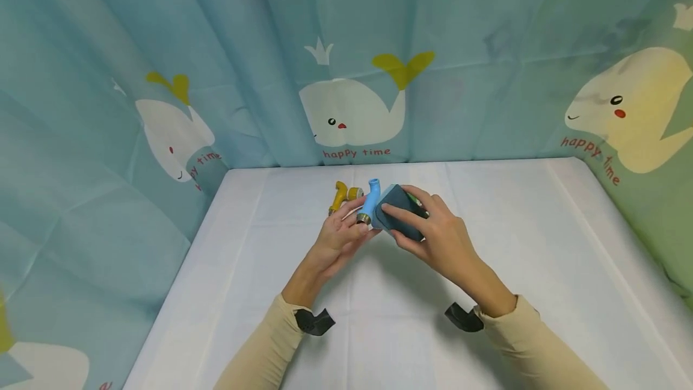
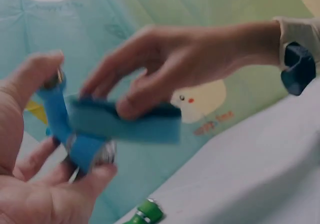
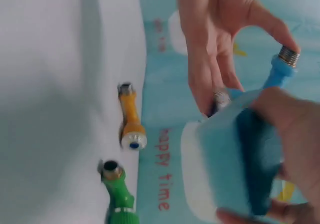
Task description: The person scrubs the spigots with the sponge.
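Observation:
My left hand (image 1: 340, 238) holds a blue bent fitting (image 1: 371, 200) with threaded metal ends. In the left wrist view, the thumb is at one metal end and the fingers are at the other. A two-tone blue sponge-like block (image 1: 399, 214), dark on one face and lighter below, is gripped between the thumb and fingers of my right hand (image 1: 446, 236). The block overlaps the side of the blue fitting (image 2: 59, 115) in the left wrist view. Both hands are raised over the table.
On the white-covered table (image 1: 243, 294) lie a yellow bent fitting (image 3: 131, 115) and a green one (image 3: 120, 196), both with metal ends. The green one is mostly hidden behind the right hand in the head view. A whale-print curtain (image 1: 260, 77) encloses the table.

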Tool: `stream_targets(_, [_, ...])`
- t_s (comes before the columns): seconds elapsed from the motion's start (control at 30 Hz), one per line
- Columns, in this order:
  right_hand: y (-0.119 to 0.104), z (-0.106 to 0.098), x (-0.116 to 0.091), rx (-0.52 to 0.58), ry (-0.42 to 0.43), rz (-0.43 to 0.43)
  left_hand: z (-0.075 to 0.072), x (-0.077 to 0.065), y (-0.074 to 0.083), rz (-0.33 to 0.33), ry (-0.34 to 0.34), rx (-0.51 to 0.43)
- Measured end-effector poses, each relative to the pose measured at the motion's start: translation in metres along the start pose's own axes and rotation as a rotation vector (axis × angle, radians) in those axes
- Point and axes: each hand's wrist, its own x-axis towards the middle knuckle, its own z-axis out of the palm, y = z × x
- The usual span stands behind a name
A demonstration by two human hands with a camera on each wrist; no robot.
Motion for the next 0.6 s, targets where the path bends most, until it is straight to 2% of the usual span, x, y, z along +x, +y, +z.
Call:
stream_targets(0.07, [0.001, 0.002, -0.002, -0.047, 0.004, 0.013, 0.002, 0.000, -0.001, -0.018, 0.045, -0.005])
stream_targets(0.17, [-0.001, 0.004, -0.005, -0.041, -0.002, 0.014, 0.004, 0.000, -0.003, -0.033, 0.095, 0.000])
stream_targets(0.3, [-0.002, 0.005, -0.005, -0.039, -0.013, 0.009, 0.009, 0.002, -0.002, -0.014, 0.104, 0.036])
stream_targets(0.4, [0.003, 0.000, -0.004, -0.068, -0.007, 0.053, 0.011, 0.004, -0.002, 0.006, 0.125, 0.090])
stream_targets(0.5, [0.007, -0.008, -0.001, 0.065, 0.031, 0.104, 0.012, 0.004, -0.002, 0.035, 0.154, 0.207])
stream_targets(0.6, [0.005, -0.013, 0.004, 0.268, 0.043, 0.087, 0.013, 0.004, 0.000, 0.073, 0.150, 0.348])
